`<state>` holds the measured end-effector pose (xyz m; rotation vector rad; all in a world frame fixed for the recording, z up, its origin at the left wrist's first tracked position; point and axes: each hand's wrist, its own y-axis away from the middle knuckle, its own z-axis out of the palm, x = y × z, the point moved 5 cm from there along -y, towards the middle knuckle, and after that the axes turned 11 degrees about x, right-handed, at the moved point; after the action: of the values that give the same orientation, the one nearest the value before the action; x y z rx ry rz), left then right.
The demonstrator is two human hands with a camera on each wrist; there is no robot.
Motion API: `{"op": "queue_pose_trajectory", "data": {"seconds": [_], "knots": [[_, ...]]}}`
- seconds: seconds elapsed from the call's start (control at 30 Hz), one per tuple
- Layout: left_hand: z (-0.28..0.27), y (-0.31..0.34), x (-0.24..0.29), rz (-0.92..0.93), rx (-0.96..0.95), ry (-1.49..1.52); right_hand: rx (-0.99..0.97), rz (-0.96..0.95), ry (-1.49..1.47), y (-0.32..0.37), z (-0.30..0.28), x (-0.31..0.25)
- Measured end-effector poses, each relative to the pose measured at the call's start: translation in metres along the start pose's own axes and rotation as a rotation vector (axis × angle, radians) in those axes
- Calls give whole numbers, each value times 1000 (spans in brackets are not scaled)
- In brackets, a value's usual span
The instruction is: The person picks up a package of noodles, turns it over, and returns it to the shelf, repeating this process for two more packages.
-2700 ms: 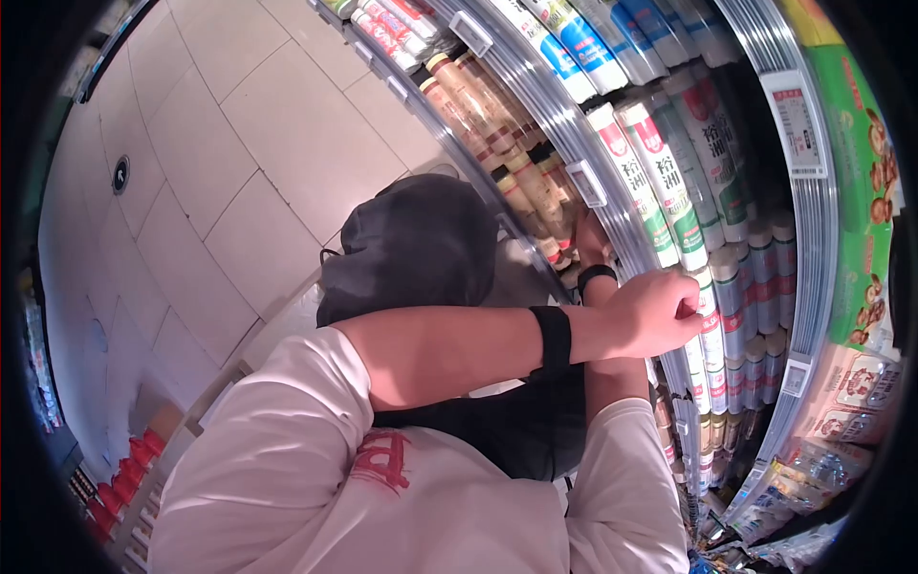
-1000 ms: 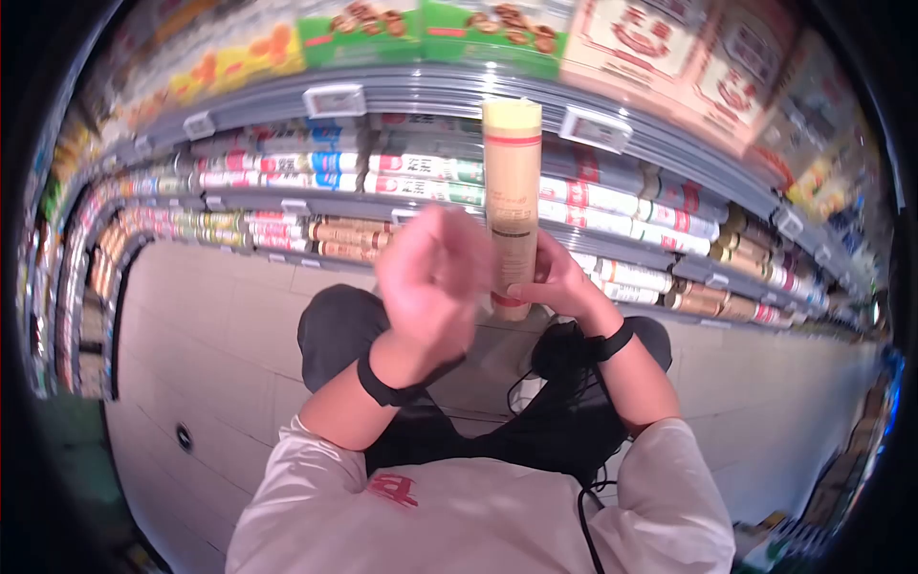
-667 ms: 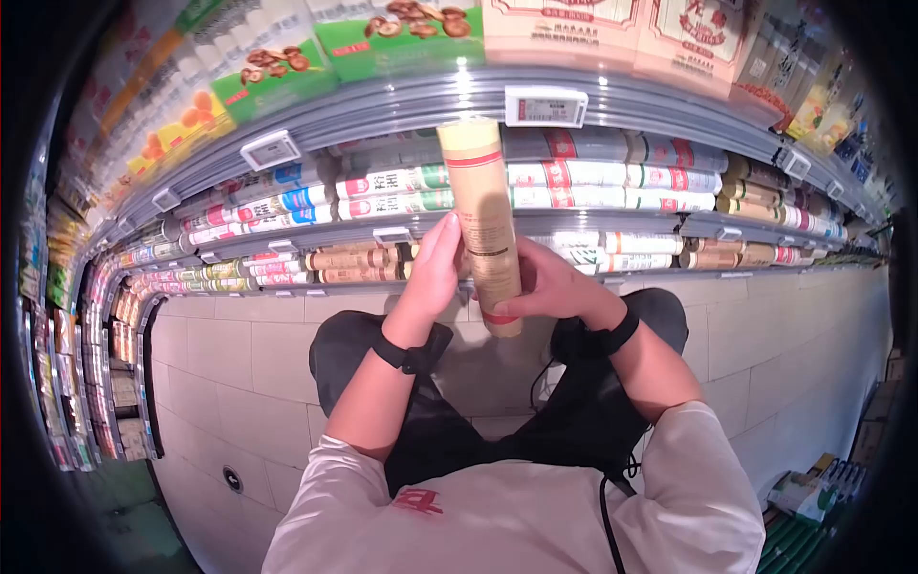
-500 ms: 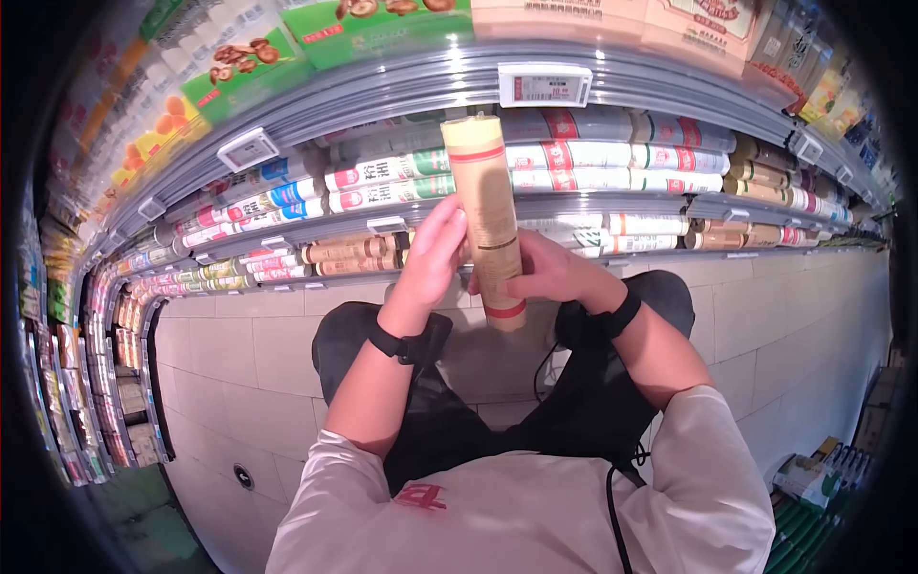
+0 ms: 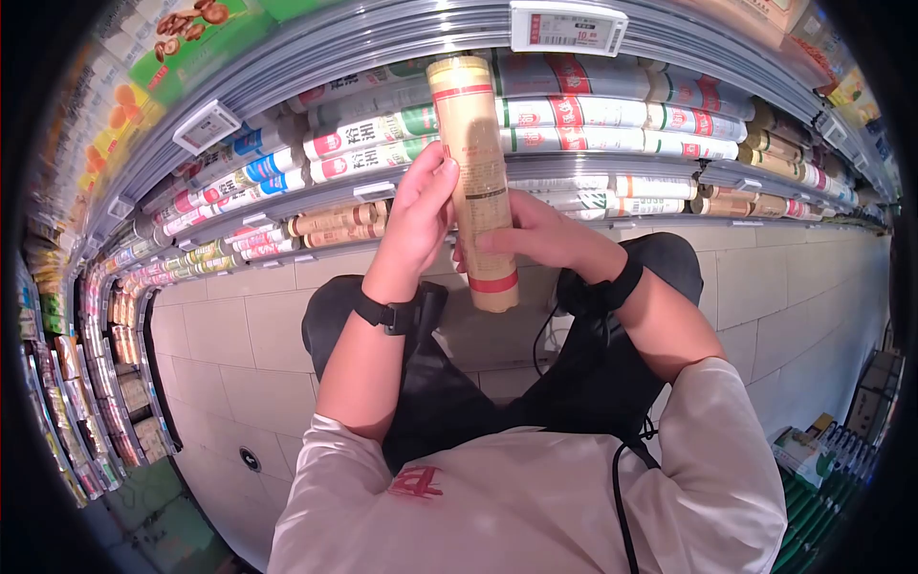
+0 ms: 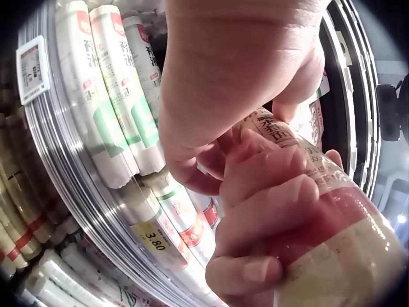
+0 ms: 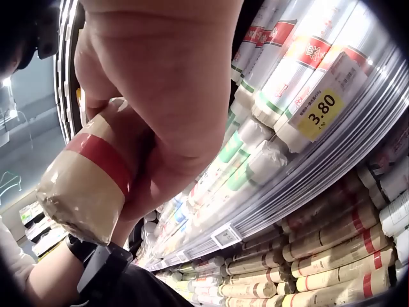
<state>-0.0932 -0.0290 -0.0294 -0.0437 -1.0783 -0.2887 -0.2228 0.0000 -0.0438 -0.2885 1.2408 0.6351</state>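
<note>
A tan, tube-shaped pack of dried noodles [image 5: 481, 134] with a red band near each end stands tilted between both hands, lower end toward the person. My right hand [image 5: 547, 232] grips it near the lower end, thumb across the front. In the left wrist view its fingers [image 6: 268, 192] curl round the pack behind the lower band. My left hand [image 5: 421, 210] holds the pack's left side higher up, with most of its fingers behind it. The right wrist view shows the pack's crimped lower end [image 7: 83, 198] sticking out below the hand.
Similar white packs [image 5: 574, 124] lie stacked on the shelf ahead, and tan packs [image 7: 339, 249] on the shelf below. A grey shelf edge bears a price tag [image 5: 566, 29]. Green mushroom packages [image 5: 196, 43] stand above. The person's bent knees [image 5: 669, 273] flank the tiled floor.
One hand was reaching into a lower shelf; the noodle pack then appears upright in my right hand. My left hand has come onto it, and the view has shifted slightly closer to the shelf.
</note>
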Motion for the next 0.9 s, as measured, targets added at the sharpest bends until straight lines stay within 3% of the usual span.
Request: {"op": "queue_pose_trajectory", "data": {"seconds": [0.4, 0.9], "knots": [[-4, 2, -3, -7, -2, -17, -3, 83, -115, 1, 3, 4], [-8, -2, -8, -19, 32, -26, 73, 20, -59, -2, 2, 5]]}}
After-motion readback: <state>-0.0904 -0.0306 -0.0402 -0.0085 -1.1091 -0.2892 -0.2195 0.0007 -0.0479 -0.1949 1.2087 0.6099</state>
